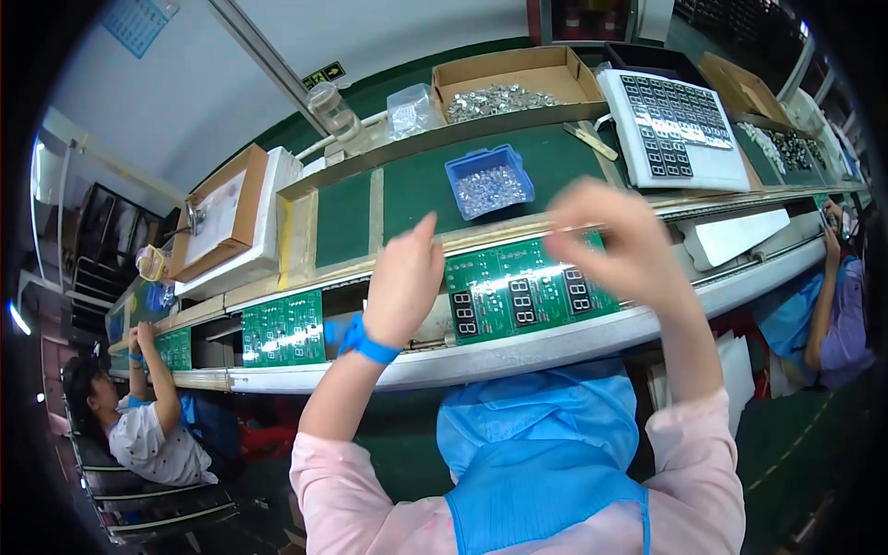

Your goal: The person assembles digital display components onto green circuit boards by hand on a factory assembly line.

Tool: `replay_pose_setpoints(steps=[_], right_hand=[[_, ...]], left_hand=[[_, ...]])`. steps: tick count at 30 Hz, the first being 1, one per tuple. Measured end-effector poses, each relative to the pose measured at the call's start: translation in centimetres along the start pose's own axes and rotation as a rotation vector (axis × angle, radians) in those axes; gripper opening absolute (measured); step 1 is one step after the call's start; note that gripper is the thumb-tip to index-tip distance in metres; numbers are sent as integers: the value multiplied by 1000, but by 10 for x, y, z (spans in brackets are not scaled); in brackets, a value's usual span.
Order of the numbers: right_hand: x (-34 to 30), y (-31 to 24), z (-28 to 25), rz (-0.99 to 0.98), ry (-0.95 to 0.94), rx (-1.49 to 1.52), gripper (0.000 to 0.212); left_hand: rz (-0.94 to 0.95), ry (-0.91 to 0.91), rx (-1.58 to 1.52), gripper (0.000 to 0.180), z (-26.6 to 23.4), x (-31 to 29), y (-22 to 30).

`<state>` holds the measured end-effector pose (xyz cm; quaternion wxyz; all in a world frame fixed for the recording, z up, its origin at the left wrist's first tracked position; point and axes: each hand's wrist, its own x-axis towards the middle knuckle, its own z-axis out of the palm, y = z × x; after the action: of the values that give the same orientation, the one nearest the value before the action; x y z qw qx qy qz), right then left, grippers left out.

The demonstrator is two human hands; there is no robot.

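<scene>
A green circuit board [493, 277] with black three-digit display modules lies on the conveyor line in front of me. My left hand [405, 282], wearing a blue wrist strap [363, 340], is over the board's left edge. One of its fingers stretches upward and the rest are partly hidden; nothing shows in it. Over the board's right part hovers my right hand [615, 242], smeared by motion, so its fingers and anything between them are unclear. Beyond the board, a blue bin [525, 174] full of small clear parts stands on the green bench.
More circuit boards [282, 329] sit leftward on the line. A cardboard box [578, 81] of metal parts and a white foam tray [638, 166] of display modules stand at the back. Co-workers sit at left [153, 435] and right [832, 324]. Tweezers [592, 141] lie near the tray.
</scene>
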<state>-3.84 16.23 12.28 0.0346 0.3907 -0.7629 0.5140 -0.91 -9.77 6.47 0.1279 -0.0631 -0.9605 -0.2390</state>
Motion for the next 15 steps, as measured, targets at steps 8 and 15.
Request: replay_pose_setpoints(steps=[8, 15], right_hand=[[94, 133, 58, -1, -259, -1017, 11], [99, 141, 62, 69, -192, -1107, 12]], left_hand=[[208, 65, 601, 14, 70, 96, -9], [144, 32, 695, 11, 75, 103, -3]])
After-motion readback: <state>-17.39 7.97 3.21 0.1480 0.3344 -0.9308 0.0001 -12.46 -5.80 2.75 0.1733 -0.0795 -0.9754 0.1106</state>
